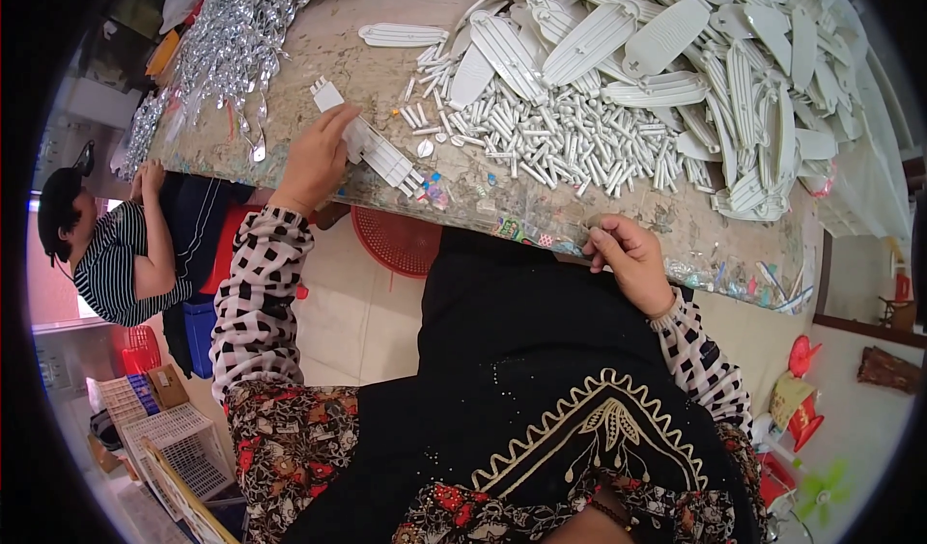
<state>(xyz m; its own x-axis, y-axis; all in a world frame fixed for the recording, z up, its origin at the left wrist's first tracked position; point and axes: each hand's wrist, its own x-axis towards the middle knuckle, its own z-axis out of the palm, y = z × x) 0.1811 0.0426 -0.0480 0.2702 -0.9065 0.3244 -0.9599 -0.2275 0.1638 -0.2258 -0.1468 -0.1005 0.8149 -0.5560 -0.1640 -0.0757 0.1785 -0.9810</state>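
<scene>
My left hand is closed around a long, flat white plastic part just above the table's near edge. Short pegs stick out of both ends of this part, and my fingers cover its middle. Farther right, my right hand hovers by the table edge with thumb and fingertips drawn together; whether something small is between them I cannot make out. Beyond my hands lies a spread of small white plastic cylinders. Long, rounded white plastic plates, some ribbed, are heaped behind and to the right of it.
The worn worktable carries a pile of shiny silver pieces at the far left. Colourful stickers dot its near edge. A red perforated basket sits below the table. A co-worker in a striped shirt sits at the left.
</scene>
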